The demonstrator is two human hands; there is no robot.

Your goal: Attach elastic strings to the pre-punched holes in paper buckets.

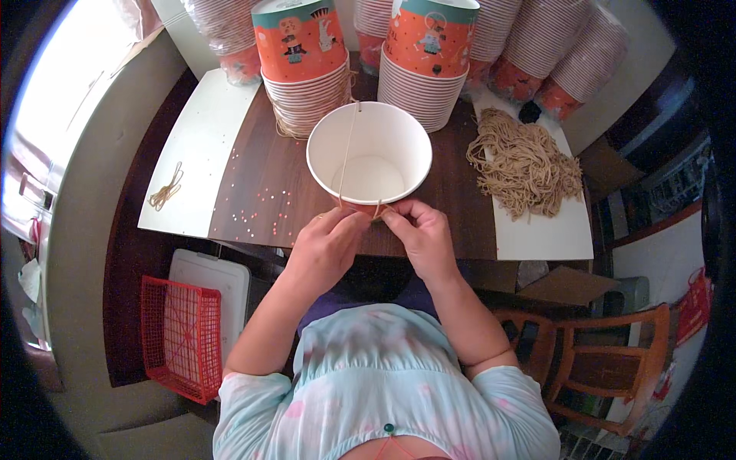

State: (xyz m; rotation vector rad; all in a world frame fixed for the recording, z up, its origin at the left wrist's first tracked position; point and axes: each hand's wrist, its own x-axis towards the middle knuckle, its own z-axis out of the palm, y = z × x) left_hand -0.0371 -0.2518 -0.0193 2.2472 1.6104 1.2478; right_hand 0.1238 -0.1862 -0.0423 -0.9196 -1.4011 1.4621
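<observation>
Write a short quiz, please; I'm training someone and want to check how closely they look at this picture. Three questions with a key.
1. Fill in: the left hand and the right hand are both at the near ____ of the open bucket.

2. True or false: the red basket is on the person's left, lower than the tabletop.

3. What lies in a loose heap on the right side of the tabletop?

Key:
1. Rim.
2. True.
3. Tan cord.
</observation>
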